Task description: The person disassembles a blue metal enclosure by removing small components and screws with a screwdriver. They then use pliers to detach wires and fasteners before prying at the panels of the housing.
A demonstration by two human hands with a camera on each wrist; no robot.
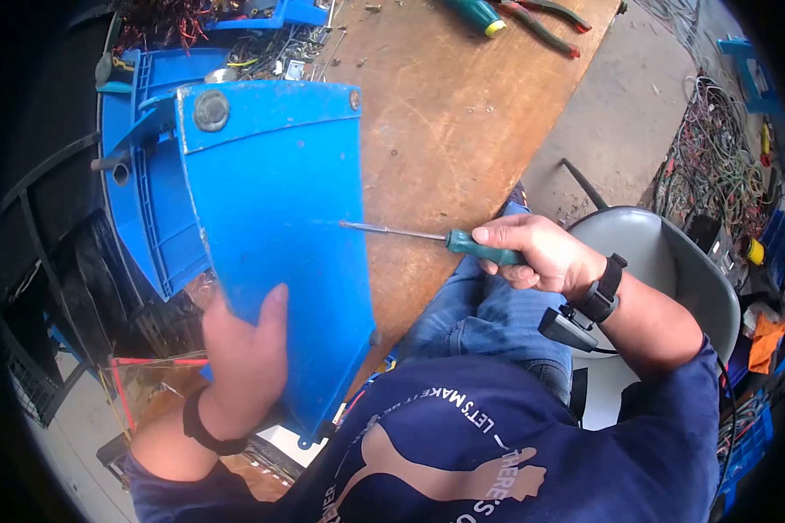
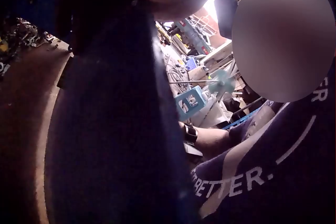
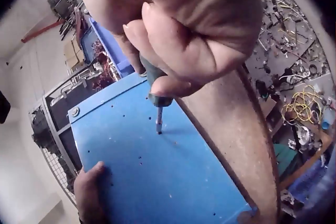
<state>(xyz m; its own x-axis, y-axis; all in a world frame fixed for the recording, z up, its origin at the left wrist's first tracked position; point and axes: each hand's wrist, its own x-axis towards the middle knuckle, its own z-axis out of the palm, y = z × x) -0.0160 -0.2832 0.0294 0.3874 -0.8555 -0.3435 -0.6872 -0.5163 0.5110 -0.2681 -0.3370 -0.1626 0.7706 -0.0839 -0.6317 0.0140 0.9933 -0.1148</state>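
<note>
A blue metal panel [image 1: 275, 192], with a round foot [image 1: 211, 112] at one far corner, stands tilted over the wooden table in the head view. My left hand [image 1: 249, 353] holds its left edge, thumb lying on the face and the other fingers hidden behind. In my right hand [image 1: 541, 253] is a screwdriver with a green handle [image 1: 475, 246]. Its tip meets the panel's face near the right side. The right wrist view shows curled fingers round the handle and the screwdriver shaft [image 3: 159, 116] at one of several small holes. The left wrist view is mostly dark.
Pliers [image 1: 541, 26] and another green-handled tool [image 1: 478, 15] lie at the far end of the wooden table [image 1: 445, 131]. Blue bins [image 1: 170, 209] stand left of the panel. A grey chair [image 1: 706, 270] and heaped wires [image 1: 711, 166] are on the right.
</note>
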